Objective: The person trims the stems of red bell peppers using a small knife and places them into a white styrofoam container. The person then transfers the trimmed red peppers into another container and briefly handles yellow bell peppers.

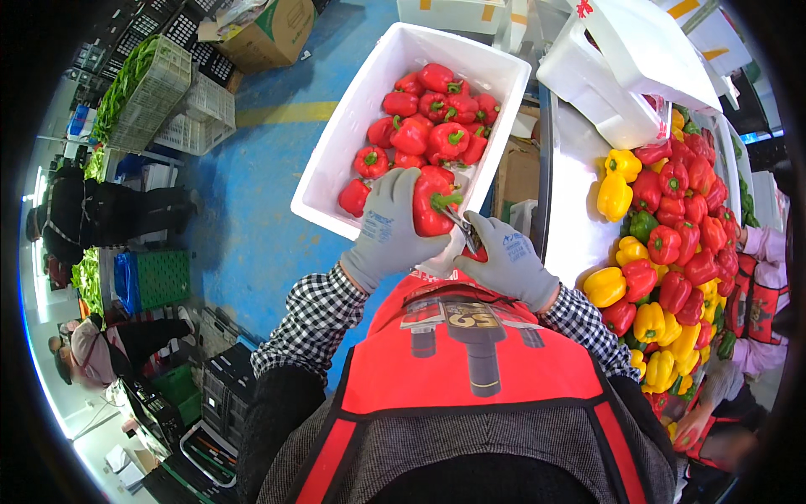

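My left hand (391, 220), in a grey work glove, grips a large red bell pepper (429, 205) over the near end of a white foam box (321, 170). The pepper's thick green stem points right, towards my other hand. My right hand (507, 251), gloved alike, is closed around small metal snips (465, 228), whose blades reach the stem. Whether the blades have cut into it, I cannot tell. Under the right hand shows part of another red pepper (475, 254). Inside the box lie several red bell peppers (409, 135), most with green stems.
To the right, a metal table (570, 189) bears a heap of red, yellow and green peppers (674, 246). Foam boxes (604, 82) stand at its far end. People work along its right side. Crates (151, 94) and a cardboard box (271, 34) stand left on the blue floor (264, 189).
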{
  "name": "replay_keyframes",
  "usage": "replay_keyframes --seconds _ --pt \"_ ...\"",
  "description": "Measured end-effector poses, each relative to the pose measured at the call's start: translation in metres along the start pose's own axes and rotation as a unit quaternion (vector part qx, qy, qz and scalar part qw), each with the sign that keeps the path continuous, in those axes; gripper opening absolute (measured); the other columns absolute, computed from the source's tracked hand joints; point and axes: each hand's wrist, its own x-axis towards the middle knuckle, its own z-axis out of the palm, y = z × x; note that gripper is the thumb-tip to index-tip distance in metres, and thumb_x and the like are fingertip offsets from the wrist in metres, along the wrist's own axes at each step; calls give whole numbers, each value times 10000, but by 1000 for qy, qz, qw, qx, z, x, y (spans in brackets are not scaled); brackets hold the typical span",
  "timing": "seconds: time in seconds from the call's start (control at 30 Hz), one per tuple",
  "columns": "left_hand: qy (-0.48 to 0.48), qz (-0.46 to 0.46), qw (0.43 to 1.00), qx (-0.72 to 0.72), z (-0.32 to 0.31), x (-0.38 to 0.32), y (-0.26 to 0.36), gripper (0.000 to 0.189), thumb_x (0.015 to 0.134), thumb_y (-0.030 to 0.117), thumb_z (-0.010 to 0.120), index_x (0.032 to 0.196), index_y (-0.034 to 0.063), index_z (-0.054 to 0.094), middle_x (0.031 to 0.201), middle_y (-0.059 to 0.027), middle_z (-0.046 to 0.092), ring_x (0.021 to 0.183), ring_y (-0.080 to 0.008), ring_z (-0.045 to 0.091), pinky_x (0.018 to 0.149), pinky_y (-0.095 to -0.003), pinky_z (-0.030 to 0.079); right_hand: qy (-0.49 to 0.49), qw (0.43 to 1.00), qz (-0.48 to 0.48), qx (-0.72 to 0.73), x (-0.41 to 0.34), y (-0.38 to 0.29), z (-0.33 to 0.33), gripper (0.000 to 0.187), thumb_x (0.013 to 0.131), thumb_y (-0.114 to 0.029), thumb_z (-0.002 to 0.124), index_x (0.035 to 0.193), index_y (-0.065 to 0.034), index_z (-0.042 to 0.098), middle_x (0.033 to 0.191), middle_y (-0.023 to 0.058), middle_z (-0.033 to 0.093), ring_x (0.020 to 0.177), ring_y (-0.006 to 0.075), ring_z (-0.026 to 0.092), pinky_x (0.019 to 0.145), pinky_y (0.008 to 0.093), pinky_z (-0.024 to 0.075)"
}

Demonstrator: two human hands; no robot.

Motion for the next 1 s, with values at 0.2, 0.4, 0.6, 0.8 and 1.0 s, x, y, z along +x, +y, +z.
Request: replay_keyframes --seconds 0.2,0.4,0.6,0.8,1.0 --pt "-22 -19 999 -13 2 0 7 948 628 279 921 1389 -30 449 1332 -269 505 1235 -443 517 1049 -517 447 12 996 -14 -82 3 6 5 558 865 -267 711 1336 -22 540 958 159 642 905 337 670 756 459 525" --pt "-51 -43 996 -61 9 -5 -5 902 654 241 904 1400 11 453 1308 -236 520 1231 -392 533 1038 -488 459 9 999 -16 -42 5 19 15 397 885 -228 697 1205 -18 591 867 174 656 824 357 690 695 455 531" --pt "-66 -302 762 -569 1 0 -19 806 829 183 801 1497 13 384 1400 -171 509 1290 -279 544 1112 -430 453 16 923 149 354 4 47 15 378 976 -220 666 1251 23 573 1073 166 691 930 271 685 845 382 544" --pt "-85 -262 608 -744 44 11 -15 578 1053 409 496 1487 31 448 1443 -122 558 1322 -259 554 1124 -449 453 -54 556 110 822 -7 55 16 424 1077 -261 534 1419 -15 485 1308 163 621 1153 279 647 1039 454 513" --pt "-128 -193 812 -535 72 33 25 470 1142 276 290 1452 -22 480 1402 -162 565 1290 -249 560 1130 -399 431 -34 484 66 872 -32 76 21 390 1055 -286 576 1389 -88 546 1261 88 655 1079 166 655 908 325 551"
